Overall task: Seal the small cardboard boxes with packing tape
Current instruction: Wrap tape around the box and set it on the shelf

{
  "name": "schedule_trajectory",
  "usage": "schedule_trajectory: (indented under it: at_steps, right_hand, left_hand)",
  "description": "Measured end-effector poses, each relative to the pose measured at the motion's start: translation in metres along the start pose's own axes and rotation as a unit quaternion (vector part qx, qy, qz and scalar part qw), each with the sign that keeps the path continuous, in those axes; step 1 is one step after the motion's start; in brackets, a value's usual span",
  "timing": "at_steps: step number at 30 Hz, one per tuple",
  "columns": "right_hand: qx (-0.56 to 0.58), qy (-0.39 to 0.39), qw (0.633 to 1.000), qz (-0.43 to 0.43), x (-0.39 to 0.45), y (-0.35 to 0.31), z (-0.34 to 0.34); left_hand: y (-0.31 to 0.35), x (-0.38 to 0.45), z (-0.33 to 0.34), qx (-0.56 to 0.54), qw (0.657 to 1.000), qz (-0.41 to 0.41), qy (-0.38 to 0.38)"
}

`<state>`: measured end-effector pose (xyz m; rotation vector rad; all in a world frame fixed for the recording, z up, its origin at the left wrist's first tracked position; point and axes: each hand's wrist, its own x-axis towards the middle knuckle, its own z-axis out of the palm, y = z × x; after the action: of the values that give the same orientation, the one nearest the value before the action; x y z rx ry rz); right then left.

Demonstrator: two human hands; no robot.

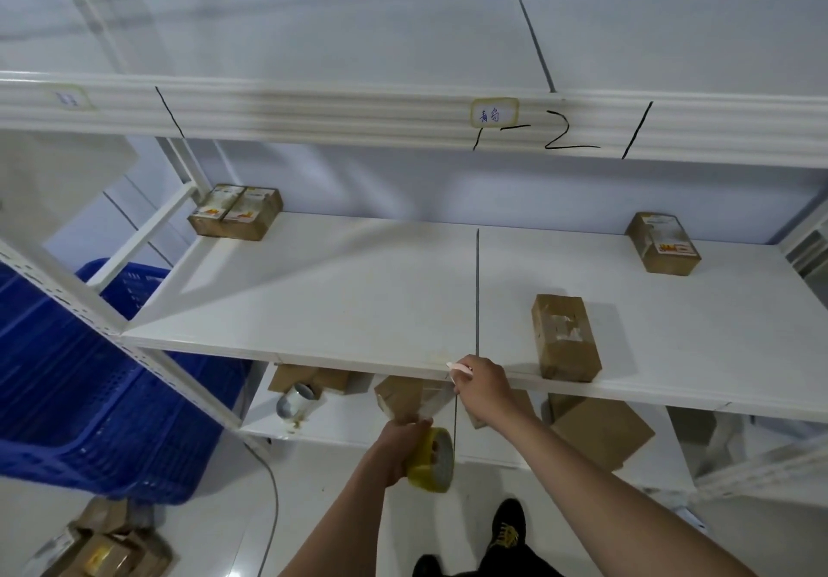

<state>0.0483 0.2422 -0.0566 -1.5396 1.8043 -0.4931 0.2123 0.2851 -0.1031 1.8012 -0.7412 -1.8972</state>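
Rack [313, 115]: we see white metal shelving filling most of the view, its upper beam marked with black pen strokes and a small handwritten label [494, 113].
Shelf [340, 294]: white board at about waist level, with a dark seam running front to back near its middle.
Crate [89, 379]: blue plastic, perforated, left of the rack on the floor side.
Lower shelf [349, 419]: we note several brown boxes lying loose under the main shelf and a clear tape roll [299, 401] tipped on its side at the left.
Floor boxes [107, 549]: a heap of small boxes at bottom left.
Front box [565, 337]: taped cardboard, standing right of the seam near the front edge of the shelf.
Back-left boxes [237, 212]: a pair side by side in the rear left corner.
Back-right box [663, 242]: alone near the rear right corner.
Held box [403, 397]: small, brown, below the shelf edge, just above our left hand.
Tape [432, 460]: yellowish roll in front of the lower shelf, well below the shelf edge.
Left hand [398, 444]: fingers wrap the tape roll.
Right hand [481, 384]: at the shelf's front edge by the seam, fingers curled round a small pale tool [459, 368]; we cannot tell what it is.
Shoes [506, 527]: dark, on the pale floor.
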Motion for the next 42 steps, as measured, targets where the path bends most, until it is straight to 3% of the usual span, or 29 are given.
schedule_trajectory:
  at_steps: [4, 10, 16, 20, 25, 31, 42]
  right_hand:
    - [-0.004, -0.004, 1.000, 0.002, -0.002, 0.000, 0.000]
    - [-0.006, -0.008, 1.000, -0.004, -0.007, -0.005, 0.004]
    - [-0.013, -0.013, 1.000, -0.008, -0.012, -0.008, 0.000]
    - [-0.028, -0.032, 0.999, -0.006, -0.015, -0.008, 0.001]
    - [-0.029, -0.078, 0.996, -0.033, -0.022, -0.013, 0.007]
    - [-0.091, -0.127, 0.983, -0.094, -0.032, -0.019, 0.014]
    - [-0.136, -0.153, 0.975, -0.086, -0.034, -0.014, 0.039]
  left_hand:
    - [0.007, -0.014, -0.009, -0.041, 0.998, -0.012, -0.051]
    - [0.003, -0.017, -0.013, -0.030, 0.997, -0.028, -0.066]
    - [0.008, -0.013, -0.014, -0.003, 0.999, -0.013, -0.049]
    - [-0.006, -0.013, -0.017, 0.074, 0.996, -0.051, 0.010]
    - [-0.001, -0.014, -0.022, 0.076, 0.997, -0.024, 0.016]
    - [-0.007, -0.010, -0.031, 0.033, 0.997, -0.055, 0.036]
    - [-0.010, -0.012, -0.022, 0.018, 0.996, -0.064, 0.066]
